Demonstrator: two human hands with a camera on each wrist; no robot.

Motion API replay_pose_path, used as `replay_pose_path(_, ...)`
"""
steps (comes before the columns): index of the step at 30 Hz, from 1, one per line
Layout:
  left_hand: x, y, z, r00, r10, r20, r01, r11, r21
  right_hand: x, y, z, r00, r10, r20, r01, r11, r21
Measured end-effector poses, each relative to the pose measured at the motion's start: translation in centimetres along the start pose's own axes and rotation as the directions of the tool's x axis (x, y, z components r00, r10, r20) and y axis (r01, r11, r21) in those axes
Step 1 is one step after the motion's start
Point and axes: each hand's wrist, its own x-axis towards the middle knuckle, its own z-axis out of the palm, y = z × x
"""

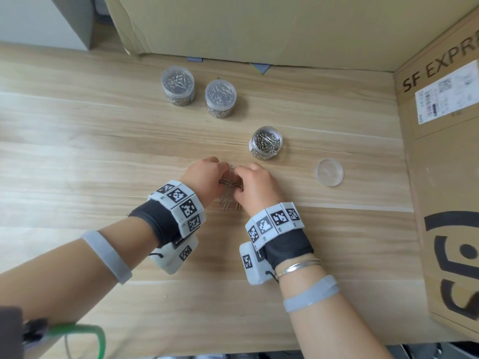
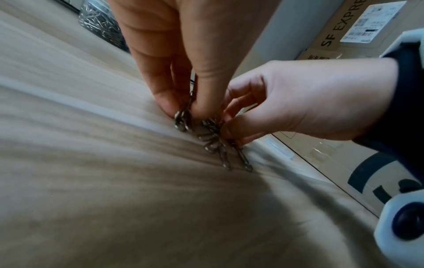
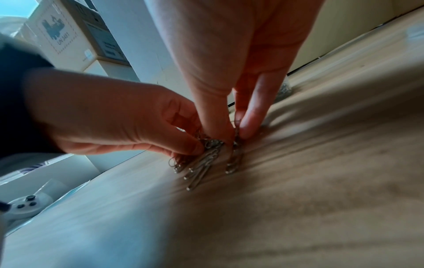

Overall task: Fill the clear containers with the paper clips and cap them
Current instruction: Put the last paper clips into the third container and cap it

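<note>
My left hand (image 1: 219,174) and right hand (image 1: 243,178) meet at the table's middle, fingertips down, each pinching a bunch of silver paper clips (image 1: 229,183). In the left wrist view my left hand (image 2: 183,111) pinches a few clips while the right hand (image 2: 226,126) grips a fanned bunch (image 2: 220,145). The right wrist view shows my right hand (image 3: 234,131) and left hand (image 3: 197,146) on the clips (image 3: 206,161). More loose clips (image 1: 228,203) lie under my wrists. An open clear container (image 1: 266,142), nearly full of clips, stands beyond my right hand, its clear lid (image 1: 329,172) to its right.
Two capped clear containers (image 1: 177,85) (image 1: 220,97) full of clips stand at the back centre. A large cardboard box (image 1: 445,156) walls the right side and another (image 1: 246,27) the back. The wooden table (image 1: 77,151) stretches bare to the left.
</note>
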Motion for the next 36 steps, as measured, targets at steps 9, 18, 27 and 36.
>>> replay_pose_path(9, 0.7, -0.7, -0.4, 1.0, -0.015, -0.008, 0.015, 0.995, -0.096, 0.1, 1.1, -1.0, 0.987, 0.045, -0.152, -0.029, 0.994, 0.105)
replay_pose_path(18, 2.7, 1.9, -3.7, 0.993, 0.049, -0.104, -0.064, 0.988, -0.142, 3.1, 3.1, -5.1, 0.918, 0.096, -0.384, -0.04, 0.988, 0.152)
replay_pose_path(27, 5.9, 4.9, -5.1, 0.977, 0.118, -0.18, -0.145, 0.978, -0.148, 3.3, 4.3, -5.6, 0.895, 0.137, -0.424, 0.021, 0.938, 0.346)
replay_pose_path(36, 7.2, 6.2, -4.9, 0.986, 0.11, -0.128, -0.131, 0.977, -0.168, 2.7, 6.3, -6.1, 0.892, 0.147, -0.428, -0.068, 0.979, 0.194)
